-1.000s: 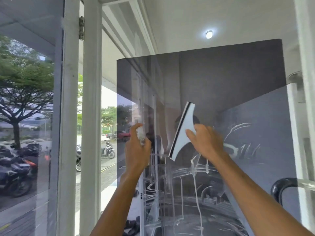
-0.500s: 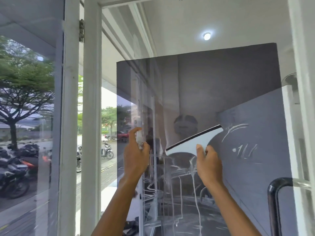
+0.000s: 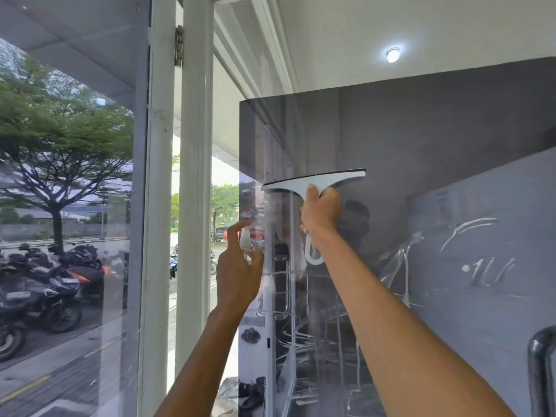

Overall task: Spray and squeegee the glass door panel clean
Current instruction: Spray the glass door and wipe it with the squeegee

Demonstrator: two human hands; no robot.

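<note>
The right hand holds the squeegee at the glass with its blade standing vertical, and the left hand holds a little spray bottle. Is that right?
Not quite. The head view shows the blade of the squeegee lying nearly horizontal, not vertical. The rest holds: the right hand grips it at the glass, and the left hand holds a small spray bottle.

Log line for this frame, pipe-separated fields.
phase: squeegeeing | right hand grips squeegee, blade roughly level against glass door panel | left hand holds spray bottle | streaks at lower right
</note>
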